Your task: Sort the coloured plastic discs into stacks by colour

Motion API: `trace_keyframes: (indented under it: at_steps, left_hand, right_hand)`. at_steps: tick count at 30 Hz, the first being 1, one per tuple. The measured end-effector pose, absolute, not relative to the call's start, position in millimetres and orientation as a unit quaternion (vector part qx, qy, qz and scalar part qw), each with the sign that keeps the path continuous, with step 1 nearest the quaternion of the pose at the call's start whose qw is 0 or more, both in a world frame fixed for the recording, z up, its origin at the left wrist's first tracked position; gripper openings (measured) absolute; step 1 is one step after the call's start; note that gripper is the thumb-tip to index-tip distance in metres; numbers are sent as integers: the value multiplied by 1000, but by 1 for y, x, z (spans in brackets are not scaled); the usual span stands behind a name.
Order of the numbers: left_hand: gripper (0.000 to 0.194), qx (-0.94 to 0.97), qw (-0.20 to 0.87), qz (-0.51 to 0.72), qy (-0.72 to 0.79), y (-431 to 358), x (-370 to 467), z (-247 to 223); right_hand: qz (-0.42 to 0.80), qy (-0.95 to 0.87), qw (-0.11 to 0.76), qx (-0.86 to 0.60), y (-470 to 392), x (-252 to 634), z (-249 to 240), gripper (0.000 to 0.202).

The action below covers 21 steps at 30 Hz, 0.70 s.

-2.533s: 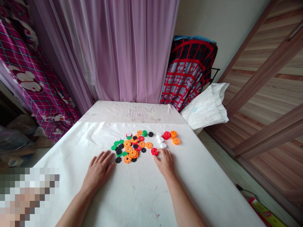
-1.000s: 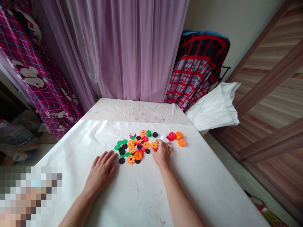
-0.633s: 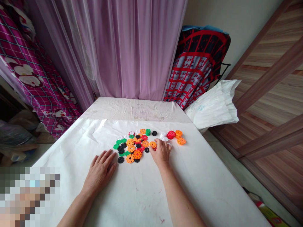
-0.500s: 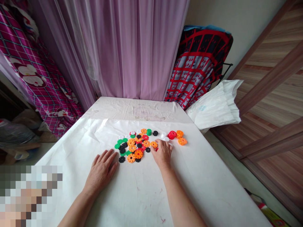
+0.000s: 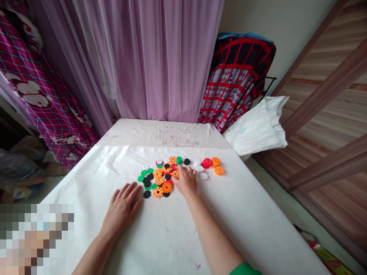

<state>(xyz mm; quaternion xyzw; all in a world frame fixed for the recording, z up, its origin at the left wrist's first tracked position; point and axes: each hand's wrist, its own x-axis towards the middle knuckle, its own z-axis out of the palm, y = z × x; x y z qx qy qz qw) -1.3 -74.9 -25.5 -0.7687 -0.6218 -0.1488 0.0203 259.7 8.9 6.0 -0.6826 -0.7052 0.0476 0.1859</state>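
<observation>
Many notched plastic discs in orange, black, green, red and white lie in a loose pile on the white-covered table [image 5: 160,236]. My left hand [image 5: 123,202] rests flat on the cloth, left of the pile, fingers spread and holding nothing. At the pile's right side, my right hand [image 5: 185,179] reaches down with bent fingers beside an orange disc [image 5: 175,174]; whether it grips a disc is hidden. Farther right sit red discs [image 5: 207,163], orange discs [image 5: 219,170] and a white disc [image 5: 203,176]. A black disc [image 5: 187,161] lies just beyond my right hand.
A white bag [image 5: 258,128] stands at the table's right edge. Behind the table hangs a purple curtain [image 5: 166,61], with a red patterned cloth [image 5: 229,80] to its right. Wooden doors [image 5: 329,126] are at the far right.
My right hand has moved left, from the gap near the white discs to the pile's right side, and now covers part of it. My left hand stays in place.
</observation>
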Motion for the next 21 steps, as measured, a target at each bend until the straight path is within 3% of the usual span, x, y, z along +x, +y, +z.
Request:
trace_keyframes:
  at_steps: [4, 11, 21]
  left_hand:
    - [48, -769, 23, -147, -622, -75, -2, -26]
    - [47, -769, 16, -149, -621, -76, -2, -26]
    - [47, -768, 16, -148, -622, -76, -1, -25]
  right_hand:
    - [52, -703, 203, -680, 11, 255, 3, 31]
    - [-25, -651, 318, -689, 1, 292, -3, 26]
    - [-25, -678, 279, -680, -5, 308, -1, 15]
